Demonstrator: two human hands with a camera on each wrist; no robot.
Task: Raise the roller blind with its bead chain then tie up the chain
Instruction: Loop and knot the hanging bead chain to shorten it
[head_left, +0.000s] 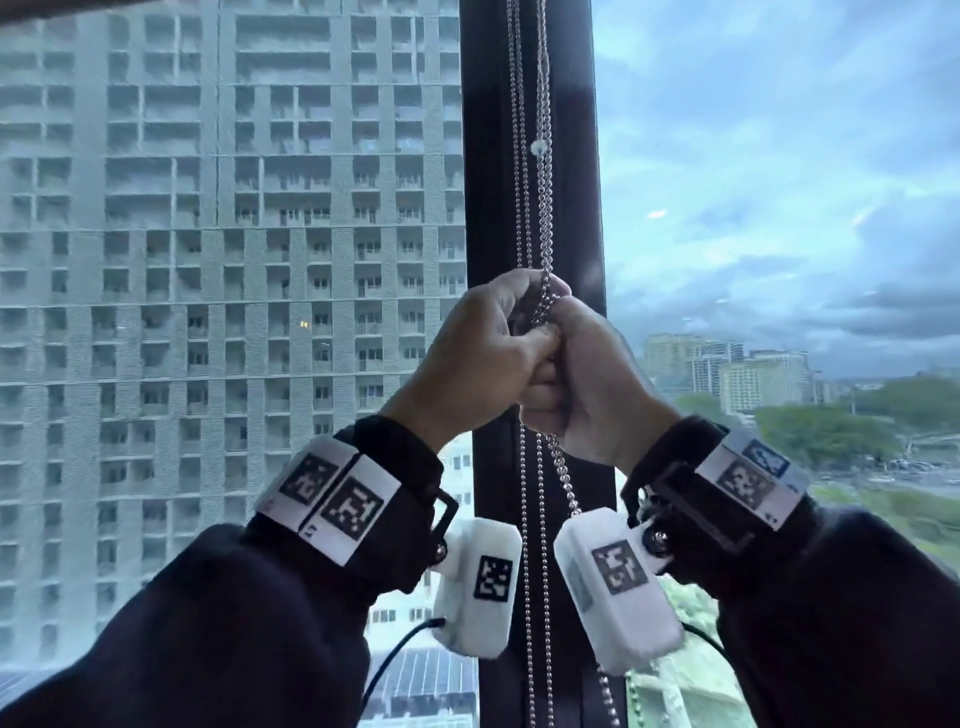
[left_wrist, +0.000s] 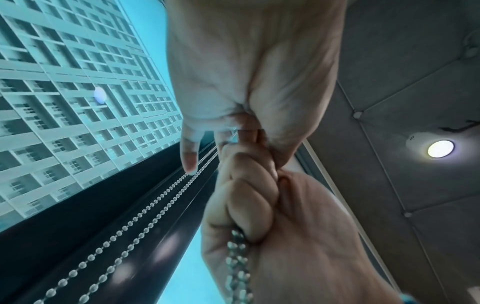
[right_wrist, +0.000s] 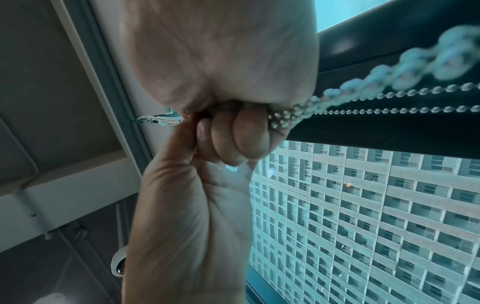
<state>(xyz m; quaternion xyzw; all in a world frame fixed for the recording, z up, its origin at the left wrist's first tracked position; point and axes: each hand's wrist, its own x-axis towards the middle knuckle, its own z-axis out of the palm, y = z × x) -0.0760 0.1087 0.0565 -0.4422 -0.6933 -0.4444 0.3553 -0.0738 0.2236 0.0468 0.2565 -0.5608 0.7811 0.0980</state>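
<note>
A metal bead chain (head_left: 542, 208) hangs in front of the dark window post (head_left: 571, 156). Both hands meet on it at chest height. My left hand (head_left: 519, 332) curls over the chain from the left, its thumb pressed against the right hand. My right hand (head_left: 563, 343) is a fist round the bunched chain, which leaves the fist below (head_left: 563, 478). In the left wrist view the chain (left_wrist: 239, 257) comes out of the right fist (left_wrist: 259, 216), under my left hand (left_wrist: 246, 72). In the right wrist view it (right_wrist: 337, 90) runs out of my right hand (right_wrist: 233, 133). What lies inside the hands is hidden.
A second pair of chain strands (head_left: 527, 519) hangs free against the post, just left of the hands. A white connector (head_left: 538, 147) sits on the held chain above. The left pane (head_left: 234, 260) looks out through a fine mesh; the right pane (head_left: 779, 182) shows sky. A ceiling lamp (left_wrist: 440, 148) glows behind.
</note>
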